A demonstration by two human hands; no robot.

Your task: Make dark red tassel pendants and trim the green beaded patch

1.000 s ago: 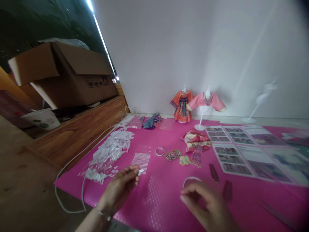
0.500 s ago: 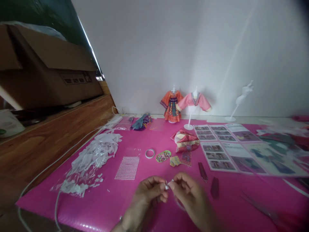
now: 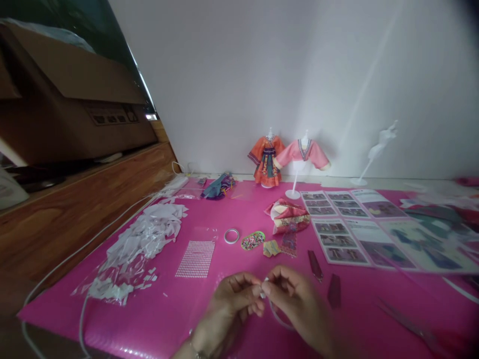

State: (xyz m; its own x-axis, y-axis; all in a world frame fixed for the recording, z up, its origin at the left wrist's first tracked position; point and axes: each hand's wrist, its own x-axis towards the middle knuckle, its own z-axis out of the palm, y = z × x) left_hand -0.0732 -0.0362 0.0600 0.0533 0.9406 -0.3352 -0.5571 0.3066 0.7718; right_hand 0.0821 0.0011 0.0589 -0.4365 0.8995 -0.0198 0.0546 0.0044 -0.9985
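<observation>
Near the front middle of the pink table, my left hand (image 3: 235, 304) and my right hand (image 3: 294, 304) meet at their fingertips. Both pinch a small white piece (image 3: 263, 293), mostly hidden by the fingers. A thin pale loop (image 3: 277, 319) hangs below my right hand. Beyond the hands lie a roll of tape (image 3: 231, 236), an oval dish of coloured beads (image 3: 253, 241), yellow fabric bits (image 3: 271, 249) and a folded red and cream garment (image 3: 288, 217). A sheet of small pearls (image 3: 195, 259) lies to the left.
White scraps (image 3: 145, 234) and a cable (image 3: 83, 324) are at left. Scissors (image 3: 407, 324), dark red strips (image 3: 334, 290) and printed instruction sheets (image 3: 370, 234) lie at right. Behind stand an orange dress (image 3: 267, 162), a pink jacket (image 3: 303, 153) and a bare white stand (image 3: 379, 144).
The fingertips have come closer together around the small white piece. More of the pale loop shows under my right hand. The view has shifted slightly.
</observation>
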